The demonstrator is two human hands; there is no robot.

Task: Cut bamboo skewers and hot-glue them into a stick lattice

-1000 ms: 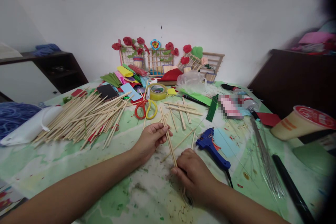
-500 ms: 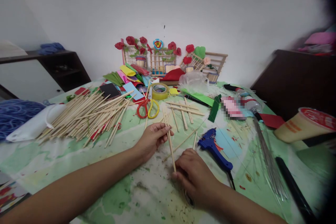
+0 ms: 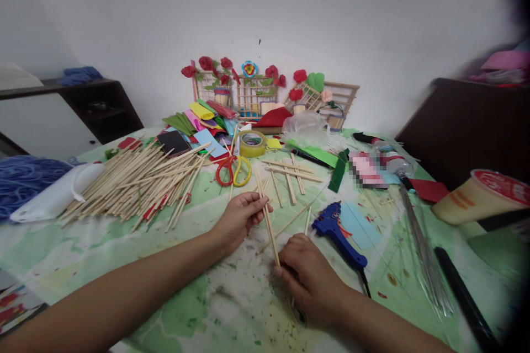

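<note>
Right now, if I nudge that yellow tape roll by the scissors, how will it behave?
The tape roll lies flat on the table, so it would probably slide rather than roll. It looks hollow, likely light. The scissors and loose sticks close by might get pushed along.

Stick pile (image 3: pixel 136 182) left of scissors (image 3: pixel 232 170), glue gun (image 3: pixel 337 234) right

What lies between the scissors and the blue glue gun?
In the head view, loose wooden sticks lie crisscrossed on the table between the scissors and the glue gun.

Thin pale wooden stick (image 3: pixel 267 220), slanted, gripped at both ends.
</note>
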